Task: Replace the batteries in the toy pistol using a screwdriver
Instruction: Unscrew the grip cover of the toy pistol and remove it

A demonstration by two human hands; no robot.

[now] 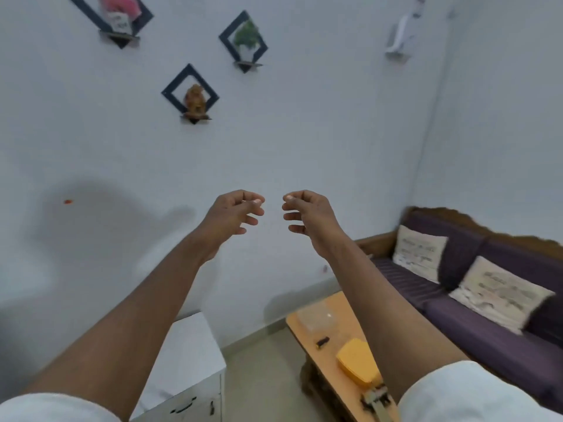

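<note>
Both my arms are stretched out at chest height in front of a white wall. My left hand [234, 213] and my right hand [307, 213] face each other a short gap apart, with fingers loosely curled and nothing in them. Far below them, on the wooden table [307, 336], a tan and black object that looks like the toy pistol [376, 400] lies at the near end, partly hidden by my right sleeve. A small dark object [322, 342] lies mid-table; I cannot tell what it is.
A yellow box [358, 365] and a clear plastic container [315, 318] sit on the table. A purple sofa [475, 339] with two cushions stands to the right. A white cabinet [189, 360] is at lower left. Small framed shelves hang on the wall.
</note>
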